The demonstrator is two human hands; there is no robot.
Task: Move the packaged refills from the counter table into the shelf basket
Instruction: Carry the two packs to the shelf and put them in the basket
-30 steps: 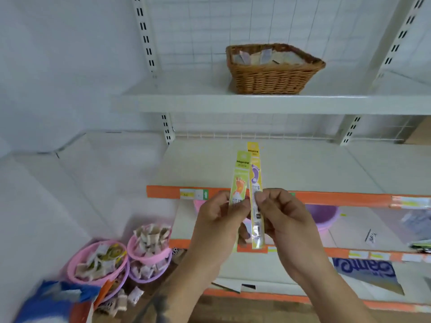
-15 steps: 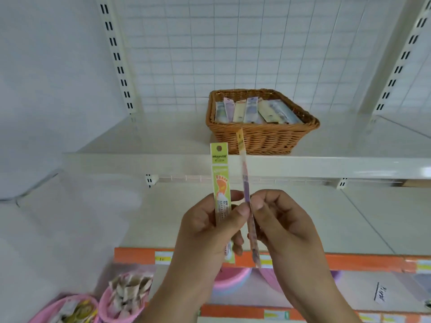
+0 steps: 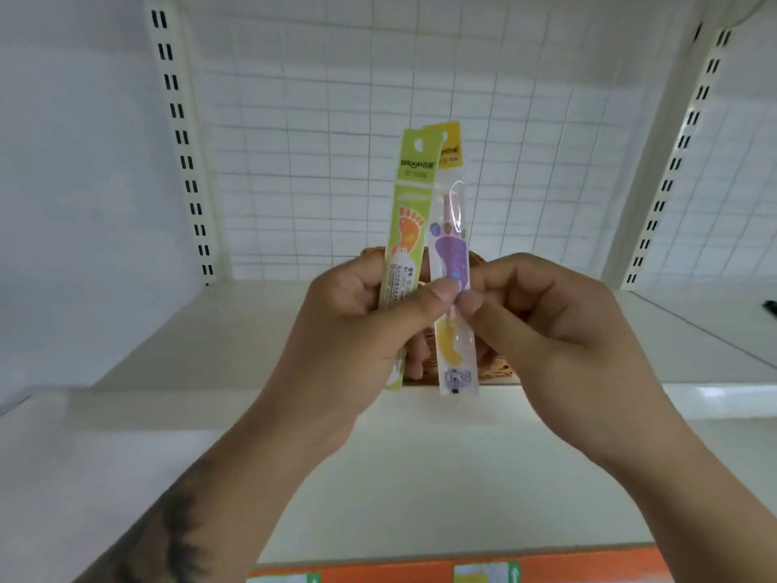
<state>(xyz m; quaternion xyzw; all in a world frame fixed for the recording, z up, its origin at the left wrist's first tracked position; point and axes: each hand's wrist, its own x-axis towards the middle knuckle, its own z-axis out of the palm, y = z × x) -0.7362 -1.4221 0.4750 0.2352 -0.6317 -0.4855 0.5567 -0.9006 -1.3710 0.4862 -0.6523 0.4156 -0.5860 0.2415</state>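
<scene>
Both hands are now sitting directly in front of the wicker basket point(image 3: 496, 368), hiding nearly all of it, whereas half a second ago the basket was showing in full above them. The two packets have also closed together and are now overlapping at their top edges.

Nearest the camera, an orange shelf edge point(image 3: 546, 570) is running along the bottom of the view, below the basket. The left hand point(image 3: 349, 330) is gripping the green refill packet point(image 3: 405, 229) between thumb and curled fingers, holding it upright. The right hand point(image 3: 559, 330) is pinching the yellow-topped refill packet point(image 3: 452, 250) at mid-length, with the packet standing just right of the green one. Both packets are being held in front of the basket, with their upper ends rising above its rim.

The basket is resting on the white shelf point(image 3: 210, 338), which is extending well to either side of it. Behind the basket, the wire grid panel point(image 3: 336, 119) is closing off the back, between two slotted uprights point(image 3: 185, 153).
</scene>
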